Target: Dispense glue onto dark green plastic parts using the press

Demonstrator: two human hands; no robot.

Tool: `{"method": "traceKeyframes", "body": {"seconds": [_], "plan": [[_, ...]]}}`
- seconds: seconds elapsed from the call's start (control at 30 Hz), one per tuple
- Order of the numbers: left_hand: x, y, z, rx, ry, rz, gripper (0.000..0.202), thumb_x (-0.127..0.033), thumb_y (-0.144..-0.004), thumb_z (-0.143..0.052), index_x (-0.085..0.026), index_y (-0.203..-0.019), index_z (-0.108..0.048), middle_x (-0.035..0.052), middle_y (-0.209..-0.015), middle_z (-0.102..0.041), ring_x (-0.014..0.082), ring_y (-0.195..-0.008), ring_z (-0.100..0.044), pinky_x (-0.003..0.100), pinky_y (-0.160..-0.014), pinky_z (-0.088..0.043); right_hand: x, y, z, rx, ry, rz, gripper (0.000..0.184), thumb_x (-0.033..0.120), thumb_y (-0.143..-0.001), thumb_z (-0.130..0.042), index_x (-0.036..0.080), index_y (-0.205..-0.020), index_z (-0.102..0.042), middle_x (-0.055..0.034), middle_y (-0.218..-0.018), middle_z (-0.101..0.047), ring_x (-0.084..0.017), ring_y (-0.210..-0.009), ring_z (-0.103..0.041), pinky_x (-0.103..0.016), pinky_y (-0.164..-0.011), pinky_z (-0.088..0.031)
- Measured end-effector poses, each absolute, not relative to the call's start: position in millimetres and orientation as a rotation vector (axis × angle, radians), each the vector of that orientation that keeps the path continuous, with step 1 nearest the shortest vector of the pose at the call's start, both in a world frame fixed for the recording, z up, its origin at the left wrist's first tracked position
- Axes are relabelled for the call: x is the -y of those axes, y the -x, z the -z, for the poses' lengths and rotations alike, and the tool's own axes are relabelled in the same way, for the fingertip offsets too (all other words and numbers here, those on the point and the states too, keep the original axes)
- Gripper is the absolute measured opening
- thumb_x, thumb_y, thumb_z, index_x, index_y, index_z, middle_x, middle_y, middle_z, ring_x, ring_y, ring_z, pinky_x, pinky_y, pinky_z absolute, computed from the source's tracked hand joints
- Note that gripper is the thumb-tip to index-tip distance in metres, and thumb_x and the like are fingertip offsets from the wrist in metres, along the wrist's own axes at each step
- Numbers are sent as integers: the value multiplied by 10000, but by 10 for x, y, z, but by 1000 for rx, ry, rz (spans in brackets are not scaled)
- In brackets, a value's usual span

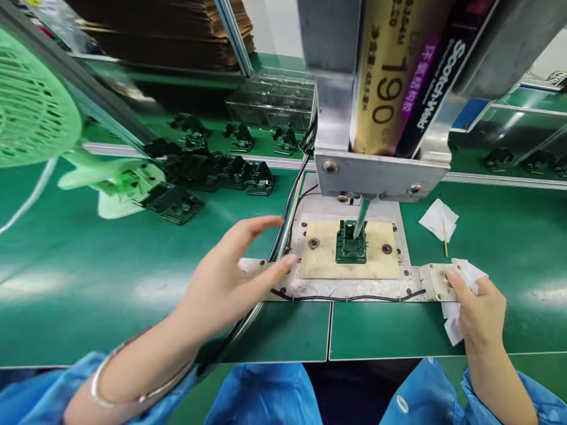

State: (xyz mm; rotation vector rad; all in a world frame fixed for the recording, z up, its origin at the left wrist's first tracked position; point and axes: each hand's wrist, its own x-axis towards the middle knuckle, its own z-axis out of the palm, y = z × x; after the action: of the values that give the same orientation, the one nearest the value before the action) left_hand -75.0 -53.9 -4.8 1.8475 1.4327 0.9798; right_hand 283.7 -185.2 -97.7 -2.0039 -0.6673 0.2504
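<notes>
Dark green part sits on the cream block, under the nozzle — block presumably steadies it. Left hand empty, fingers spread, near the block; right hand has thumb at button — finger grip hidden, cannot tell.

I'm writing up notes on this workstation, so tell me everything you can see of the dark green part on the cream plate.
The dark green part looks like molded plastic, slightly glossy, with a roughly square outline, a ridged front portion and a raised section toward the back. It rests near the middle of the cream plate, between two round fasteners. A slanted nozzle comes down over it; whether the tip touches is unclear. Neither hand touches it. Finer details are too small to tell.
</notes>
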Motion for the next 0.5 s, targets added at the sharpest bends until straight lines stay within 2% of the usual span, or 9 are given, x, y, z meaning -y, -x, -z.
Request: {"method": "traceKeyframes", "body": {"seconds": [0.1, 0.13, 0.2, 0.3, 0.43, 0.5], "plan": [[345, 422, -31, -1197, -1800, -759, 898, -454, -523, -917, -188, -1315, -587, 116, -1331, -633, 382, -1277, -571, 551, -1106, -411, 1876, -2849, 992, 677, 1984, -258, 549, 680, -656, -790, 158, -804, -709, -8, -661, -603, -185, -612, -540, -289, -535, -405], [284, 324, -20, -1147, -1766, -700, 937, -410, -473, -941, -176, -1310, -589, 121, -1316, -635, 385, -1267, -581, 558, -1095, -421, 1875, -2849, 992, 686, 1980, -257, 551, 675, -665, -787, 153, -827, -717, -15, -678, -614, -188, -620, -548, -292, -544, -416], [190, 172, 28, -1079, -1715, -625, 838, -340, -478, -936, -154, -1233, -626, 116, -1221, -666, 366, -1210, -618, 559, -1077, -438, 1866, -2838, 982, 695, 1961, -263, 557, 669, -678, -780, 148, -866, -728, -25, -707, -631, -193, -636, -560, -297, -559, -431], [129, 74, 64, -1024, -1658, -573, 599, -322, -574, -888, -142, -1094, -652, 88, -1038, -692, 307, -1077, -664, 533, -1048, -470, 1849, -2803, 945, 645, 1939, -283, 555, 673, -636, -801, 153, -818, -730, -18, -676, -615, -186, -624, -543, -296, -552, -425], [160, 105, -70, -962, -1486, -445, 596, -347, -572, -911, -161, -1065, -634, 81, -1065, -699, 267, -1069, -654, 467, -1038, -493, 1846, -2773, 902, 599, 1907, -322, 531, 653, -591, -841, 164, -755, -714, -2, -642, -589, -171, -602, -522, -282, -525, -406], [215, 144, -152, -966, -1395, -368, 573, -394, -611, -900, -162, -1072, -651, 81, -1059, -711, 256, -1034, -664, 426, -973, -529, 1838, -2781, 905, 600, 1908, -315, 525, 651, -592, -846, 167, -744, -707, 2, -638, -583, -169, -606, -519, -278, -521, -403]]}}
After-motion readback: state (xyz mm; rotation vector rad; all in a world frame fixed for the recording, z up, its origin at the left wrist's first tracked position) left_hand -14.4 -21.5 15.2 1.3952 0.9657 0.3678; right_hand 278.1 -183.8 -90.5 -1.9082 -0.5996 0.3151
